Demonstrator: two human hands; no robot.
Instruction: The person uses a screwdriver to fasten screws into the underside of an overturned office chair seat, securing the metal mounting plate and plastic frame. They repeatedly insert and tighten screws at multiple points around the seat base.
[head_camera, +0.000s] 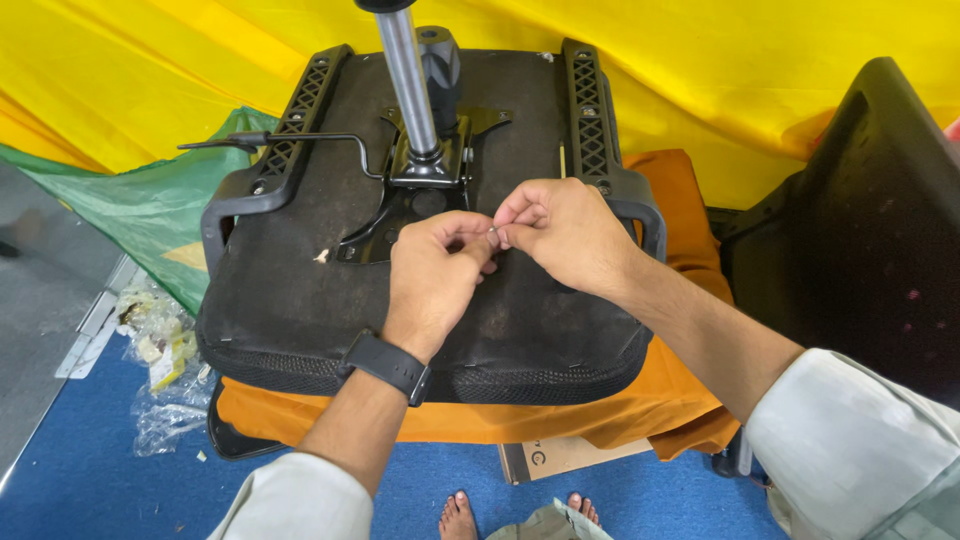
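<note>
While two bare feet (520, 512) are seen nearest on the blue floor (90, 480), one small metal part (494, 233), probably a screw, is pinched between the fingertips of the left hand (435, 275) and right hand (562, 235), above one upturned chair seat (300, 300). It is judged light, stiff and easily dropped, best gripped at its ends. Beyond, one gas cylinder (408, 80) is seen upright.

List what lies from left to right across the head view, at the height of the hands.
Green sheet → chair seat, upside down → left hand → small metal part pinched between both hands' fingers → right hand → orange cloth → black chair back.
</note>
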